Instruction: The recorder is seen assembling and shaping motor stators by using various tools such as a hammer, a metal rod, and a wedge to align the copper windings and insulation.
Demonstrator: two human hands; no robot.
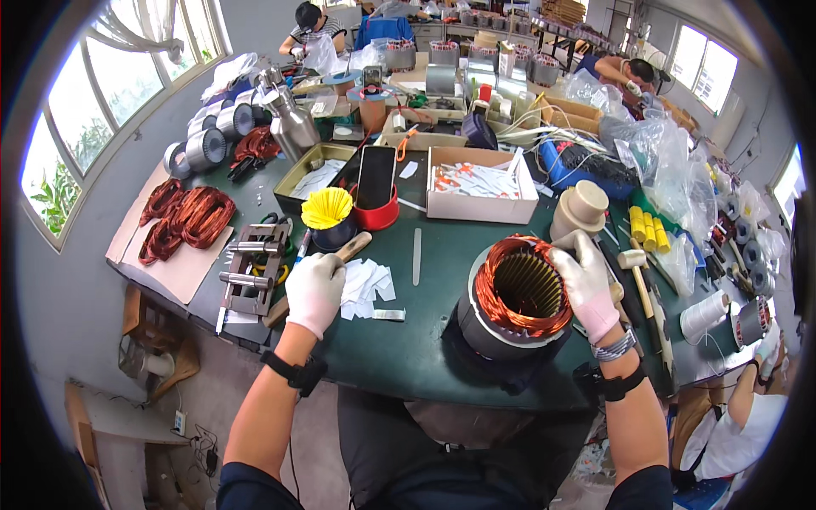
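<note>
My left hand, in a white glove, is closed over a wooden handle whose ends show on both sides of the fist. Beside it lies a pile of white paper slips. My right hand, also gloved, has its fingers bent at the right rim of a motor stator, against the copper winding; its fingertips are partly hidden. The stator stands upright on the green table, its slotted bore facing up. A narrow pale strip lies between the hands.
A yellow bundle of folded strips stands in a dark cup. Behind are a phone and a white box of slips. Copper coils and a metal clamp frame lie left; a mallet lies right. Other people work nearby.
</note>
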